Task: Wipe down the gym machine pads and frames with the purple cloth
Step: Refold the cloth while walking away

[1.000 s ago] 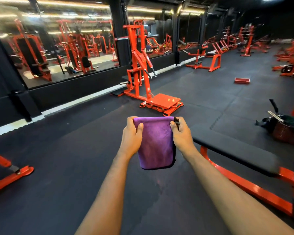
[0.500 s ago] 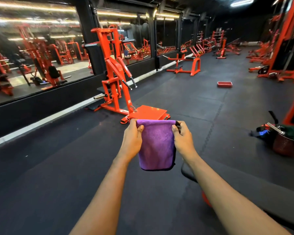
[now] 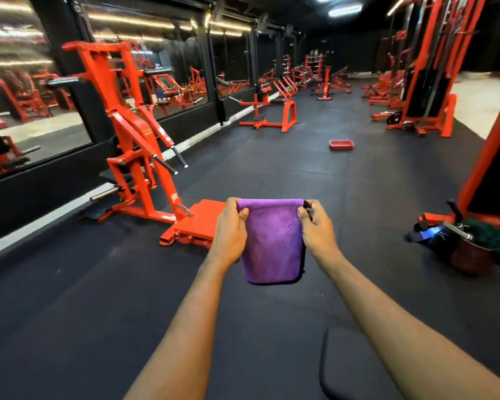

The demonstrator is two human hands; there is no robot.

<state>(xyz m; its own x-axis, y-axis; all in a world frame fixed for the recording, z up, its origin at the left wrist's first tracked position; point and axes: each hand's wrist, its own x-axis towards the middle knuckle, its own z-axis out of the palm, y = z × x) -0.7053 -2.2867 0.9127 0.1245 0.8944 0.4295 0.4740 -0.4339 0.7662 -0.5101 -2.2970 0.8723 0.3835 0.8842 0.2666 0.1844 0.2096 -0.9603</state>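
purple cloth (image 3: 272, 243) hangs mid-air at centre, my left hand (image 3: 230, 229) and right hand (image 3: 318, 226) each pinching a top corner. wiping not yet begun, i judge; next it must reach the orange machine (image 3: 139, 145) at 10 o'clock.

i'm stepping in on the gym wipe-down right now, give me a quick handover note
Left hand: pinches the top left corner of the purple cloth.
Right hand: pinches its top right corner.
Cloth: hangs in the air between the two hands, touching no machine.
Nearby: orange machine ahead on the left; black pad at the bottom edge, under the right forearm.
Done: no wiping shows in this view.
Left: bring the cloth to a machine, then wipe the pads and frames.
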